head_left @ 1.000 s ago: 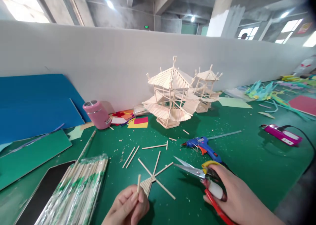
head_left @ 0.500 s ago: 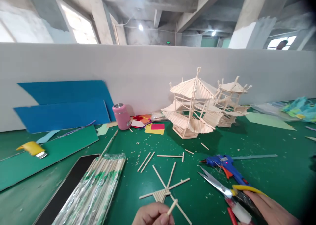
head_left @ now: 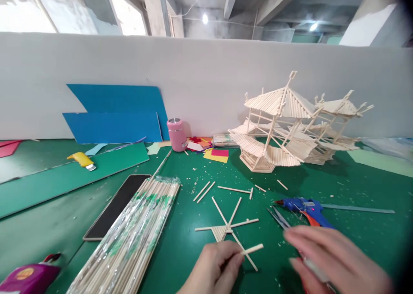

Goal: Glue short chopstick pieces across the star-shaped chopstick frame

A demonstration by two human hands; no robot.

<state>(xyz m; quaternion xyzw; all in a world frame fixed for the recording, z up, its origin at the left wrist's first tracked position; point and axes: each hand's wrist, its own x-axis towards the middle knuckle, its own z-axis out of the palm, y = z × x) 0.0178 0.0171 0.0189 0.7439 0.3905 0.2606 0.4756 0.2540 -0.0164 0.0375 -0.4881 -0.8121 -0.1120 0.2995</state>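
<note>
My left hand is closed, pinching a short wooden stick between thumb and fingers. The stick crosses in front of a star-shaped frame of thin sticks, which has one wedge filled in with short sticks. My right hand, blurred, is over the scissors and hides their handles. Its thumb and fingers are apart. In the gap shows part of a red-and-whitish tool, whose kind I cannot make out. A blue glue gun lies just beyond this hand.
Stick pagoda models stand at the back right. A plastic-wrapped bundle of sticks overlaps a black flat panel on the left. Around are loose sticks, a pink flask, a yellow cutter and a purple tape measure.
The view has swung left and down. My right hand has moved forward over the scissors' handles. The stick in my left hand has turned from steep to nearly level.
</note>
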